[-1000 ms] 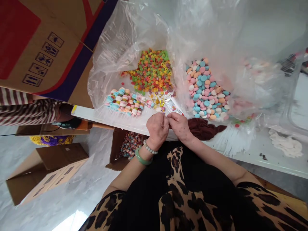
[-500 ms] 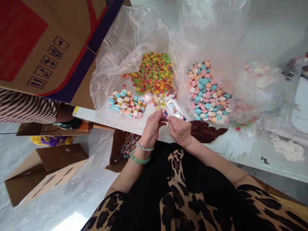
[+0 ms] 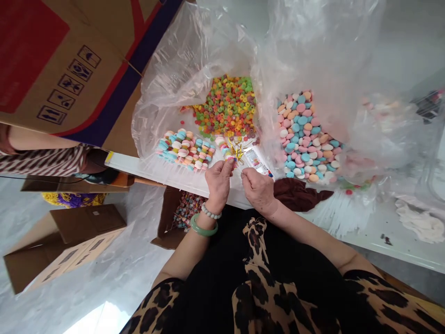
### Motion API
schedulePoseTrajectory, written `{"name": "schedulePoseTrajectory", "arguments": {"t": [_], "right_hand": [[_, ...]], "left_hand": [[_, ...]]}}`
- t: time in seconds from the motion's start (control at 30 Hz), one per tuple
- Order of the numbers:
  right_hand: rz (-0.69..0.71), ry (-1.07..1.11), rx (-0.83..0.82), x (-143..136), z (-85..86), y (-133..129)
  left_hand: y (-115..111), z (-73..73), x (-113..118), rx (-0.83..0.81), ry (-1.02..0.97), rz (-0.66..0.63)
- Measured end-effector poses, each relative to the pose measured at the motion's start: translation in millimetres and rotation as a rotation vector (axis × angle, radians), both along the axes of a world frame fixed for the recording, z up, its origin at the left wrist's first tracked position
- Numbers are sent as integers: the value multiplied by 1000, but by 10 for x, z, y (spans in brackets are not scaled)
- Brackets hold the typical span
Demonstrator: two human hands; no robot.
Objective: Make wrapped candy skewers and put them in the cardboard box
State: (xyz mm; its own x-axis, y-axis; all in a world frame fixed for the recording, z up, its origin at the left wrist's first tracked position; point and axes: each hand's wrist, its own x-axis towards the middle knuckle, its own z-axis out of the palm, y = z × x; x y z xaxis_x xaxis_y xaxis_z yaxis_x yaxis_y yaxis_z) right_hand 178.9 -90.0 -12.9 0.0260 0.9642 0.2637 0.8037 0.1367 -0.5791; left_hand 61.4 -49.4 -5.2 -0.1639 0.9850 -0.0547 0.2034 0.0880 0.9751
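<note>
My left hand [image 3: 218,182] is closed in a pinch around the lower end of a candy skewer [image 3: 222,144], whose pink, white and blue pieces point away from me. Close beside it, my right hand [image 3: 257,189] is a closed fist with thumb and forefinger pressed together; what they grip is too small to make out. Gold twist ties [image 3: 238,151] lie just beyond my fingertips. White printed wrappers [image 3: 256,161] are on the table past my right hand. Finished-looking candy skewers [image 3: 186,149] lie piled to the left, their white sticks toward me.
Ring gummies [image 3: 227,106] and pastel oval candies [image 3: 306,139] sit in clear plastic bags. A brown cloth [image 3: 299,192], white sticks [image 3: 344,208] and a white glove-like cloth [image 3: 419,220] lie right. A carton of wrapped skewers [image 3: 187,208] stands below. A large box [image 3: 104,28] and another person's arm [image 3: 45,139] are left.
My hands have drawn slightly apart, the right one moving down a little. More of the skewer and twist ties shows beyond my fingers. The view has shifted slightly.
</note>
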Motion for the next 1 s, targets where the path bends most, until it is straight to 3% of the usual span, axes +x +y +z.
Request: {"name": "schedulePoseTrajectory", "arguments": {"t": [0.13, 0.23, 0.43, 0.53, 0.8, 1.0], "right_hand": [[-37, 52, -17, 3, 2, 61], [-68, 120, -70, 41, -20, 98], [-91, 234, -186, 41, -9, 97], [-104, 251, -213, 27, 24, 103], [-126, 164, -206, 35, 15, 110], [-105, 3, -144, -14, -45, 69]], "left_hand": [[-38, -61, -4, 172, 298, -84], [-58, -106, -14, 159, 376, -174], [-38, -88, -47, 294, 709, -26], [-36, -75, -27, 324, 808, -104], [-44, -46, -33, 265, 591, -36], [-38, 11, 84, 130, 137, -19]]}}
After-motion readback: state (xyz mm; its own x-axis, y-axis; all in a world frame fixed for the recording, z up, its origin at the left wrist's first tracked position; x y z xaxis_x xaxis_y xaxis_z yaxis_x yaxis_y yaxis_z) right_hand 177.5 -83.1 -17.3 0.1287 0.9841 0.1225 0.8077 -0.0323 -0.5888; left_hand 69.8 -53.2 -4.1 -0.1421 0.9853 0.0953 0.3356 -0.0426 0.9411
